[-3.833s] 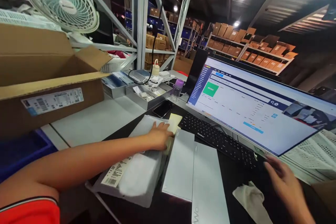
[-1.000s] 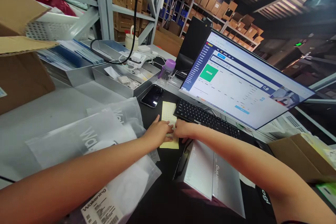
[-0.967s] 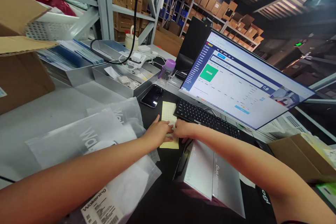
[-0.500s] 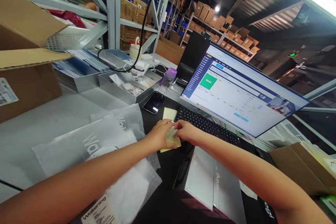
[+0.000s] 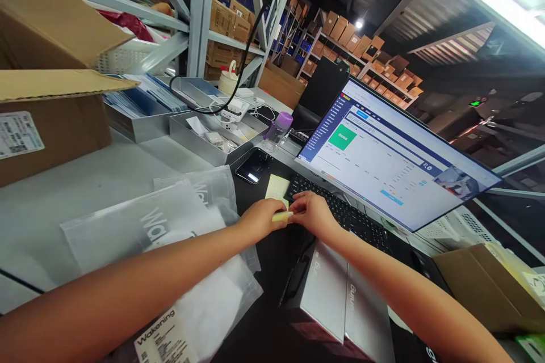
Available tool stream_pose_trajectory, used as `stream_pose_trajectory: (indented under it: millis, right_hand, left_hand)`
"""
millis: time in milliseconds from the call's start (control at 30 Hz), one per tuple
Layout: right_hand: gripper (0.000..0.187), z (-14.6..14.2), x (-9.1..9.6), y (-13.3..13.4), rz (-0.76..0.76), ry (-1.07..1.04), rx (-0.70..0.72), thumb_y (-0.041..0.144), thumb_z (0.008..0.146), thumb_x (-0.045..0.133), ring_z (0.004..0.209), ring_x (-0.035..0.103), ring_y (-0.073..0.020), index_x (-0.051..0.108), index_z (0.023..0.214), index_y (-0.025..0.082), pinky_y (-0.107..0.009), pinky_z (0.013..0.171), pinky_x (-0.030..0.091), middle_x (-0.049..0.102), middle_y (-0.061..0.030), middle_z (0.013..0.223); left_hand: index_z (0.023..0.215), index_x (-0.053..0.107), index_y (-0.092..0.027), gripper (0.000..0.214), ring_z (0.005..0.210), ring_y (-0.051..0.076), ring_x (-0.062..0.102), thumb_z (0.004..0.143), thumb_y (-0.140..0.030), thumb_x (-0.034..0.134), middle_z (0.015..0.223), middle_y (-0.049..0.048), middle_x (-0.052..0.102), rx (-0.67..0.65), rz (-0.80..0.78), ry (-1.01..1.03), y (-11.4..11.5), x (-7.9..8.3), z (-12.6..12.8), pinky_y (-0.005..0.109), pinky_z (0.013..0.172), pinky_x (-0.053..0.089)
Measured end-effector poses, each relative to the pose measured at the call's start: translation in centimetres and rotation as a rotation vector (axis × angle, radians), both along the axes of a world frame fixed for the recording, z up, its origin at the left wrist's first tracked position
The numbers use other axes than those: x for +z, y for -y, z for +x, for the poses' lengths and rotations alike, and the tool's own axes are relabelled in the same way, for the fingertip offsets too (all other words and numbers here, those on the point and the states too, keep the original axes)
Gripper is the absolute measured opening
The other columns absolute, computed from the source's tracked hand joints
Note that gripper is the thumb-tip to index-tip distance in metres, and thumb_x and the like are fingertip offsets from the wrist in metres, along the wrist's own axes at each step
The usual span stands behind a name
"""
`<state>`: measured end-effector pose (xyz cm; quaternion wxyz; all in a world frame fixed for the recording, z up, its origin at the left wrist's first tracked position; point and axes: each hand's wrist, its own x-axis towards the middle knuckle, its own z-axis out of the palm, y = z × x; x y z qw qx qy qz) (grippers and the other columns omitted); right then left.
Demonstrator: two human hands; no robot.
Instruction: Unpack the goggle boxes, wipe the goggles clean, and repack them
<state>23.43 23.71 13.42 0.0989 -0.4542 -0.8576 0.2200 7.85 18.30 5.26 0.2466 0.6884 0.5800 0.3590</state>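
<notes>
Together, arms outstretched, left hand [image 5: 259,220] and right hand [image 5: 313,212], fingertip grips tight on yellow paper slip [image 5: 281,216]

Desk [image 5: 76,187] w/ bags [image 5: 170,227], phone [image 5: 252,166], kbd [image 5: 340,212], notes [image 5: 276,186] (yellow).

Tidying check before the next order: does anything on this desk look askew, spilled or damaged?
Nothing spilled or damaged. The frosted bags lie in a loose, crooked overlap beside the left hand, which with the right hand pinches a yellow slip.

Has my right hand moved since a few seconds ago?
Yes. The right hand went left along the keyboard, from its right end to its left end, where it pinches the yellow slip.
</notes>
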Motion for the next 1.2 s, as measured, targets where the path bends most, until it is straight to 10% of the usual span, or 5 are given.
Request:
stream_pose_trajectory:
  millis: [300,800,1033,1200]
  right_hand:
    - [0.022,0.0,-0.6,1.0,0.184,0.088,0.187,0.003,0.081,0.067,0.126,0.059,-0.0217,0.08,0.084,0.02,-0.031,0.102,0.048,0.067,-0.0111,0.128]
    - [0.01,1.0,1.8,0.5,0.157,0.11,0.179,0.014,0.084,0.067,0.098,0.07,-0.0182,0.073,0.086,0.022,-0.029,0.083,0.052,0.074,-0.0037,0.11]
    - [0.056,0.2,1.2,-1.3,0.041,0.063,0.157,0.01,0.074,0.079,0.091,0.071,-0.014,0.059,0.124,0.026,-0.025,0.08,0.051,0.076,0.0011,0.101]
    - [0.056,-0.9,0.3,-1.5,0.045,0.103,0.147,0.009,0.071,0.08,0.081,0.07,-0.0154,0.059,0.121,0.024,-0.026,0.074,0.047,0.076,0.0037,0.086]
  left_hand:
    - [0.09,0.073,-0.022,0.018,0.081,0.022,0.068,0.082,-0.038,0.069,0.085,0.0029,0.075,0.022,-0.024,0.001,-0.2,-0.1,0.0,0.027,0.066,0.04]
    - [0.088,0.074,-0.023,0.013,0.086,0.021,0.069,0.076,-0.022,0.073,0.09,0.0009,0.077,0.06,-0.043,-0.004,-0.5,-0.2,-0.1,0.027,0.071,0.045]
    - [0.088,0.072,-0.019,0.01,0.082,0.018,0.067,0.079,-0.015,0.071,0.087,0.0019,0.075,0.091,-0.02,-0.024,-0.7,0.3,0.4,0.031,0.078,0.048]
    - [0.085,0.073,-0.02,0.008,0.078,0.021,0.066,0.079,-0.017,0.068,0.08,0.0006,0.073,0.114,-0.005,-0.038,-0.8,0.4,0.5,0.031,0.075,0.046]
